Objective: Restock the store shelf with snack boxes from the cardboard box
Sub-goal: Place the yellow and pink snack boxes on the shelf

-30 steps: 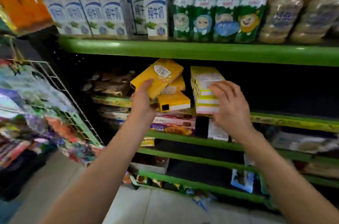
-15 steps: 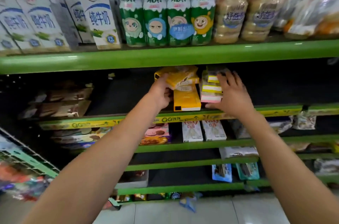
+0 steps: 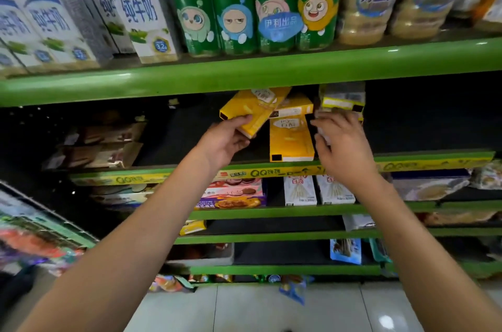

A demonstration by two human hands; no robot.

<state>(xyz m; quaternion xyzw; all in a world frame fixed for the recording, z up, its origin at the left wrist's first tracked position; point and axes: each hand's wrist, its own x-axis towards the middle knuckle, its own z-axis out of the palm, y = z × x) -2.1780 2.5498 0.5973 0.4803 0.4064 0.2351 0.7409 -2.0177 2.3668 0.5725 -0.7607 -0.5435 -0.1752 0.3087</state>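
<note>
left hand (image 3: 226,141): grips tilted yellow snack box (image 3: 254,111), 12 o'clock
right hand (image 3: 343,147): holding blurred stack (image 3: 342,102), probably
shelf (image 3: 163,175): few boxes placed; gaps remain
cardboard box: not visible

On the second shelf (image 3: 434,159), an upright snack box (image 3: 290,138) between the left hand (image 3: 225,141) at 9 o'clock and the right hand (image 3: 345,147) at 3 o'clock. Above it at 11 o'clock, a tilted box (image 3: 252,111) in the left hand, over a flat box (image 3: 294,109); at 2 o'clock, a stack of boxes (image 3: 342,100) behind the right hand. On the top shelf (image 3: 244,76) at 12 o'clock, milk cartons (image 3: 135,13) left of drink bottles (image 3: 252,13).
</note>
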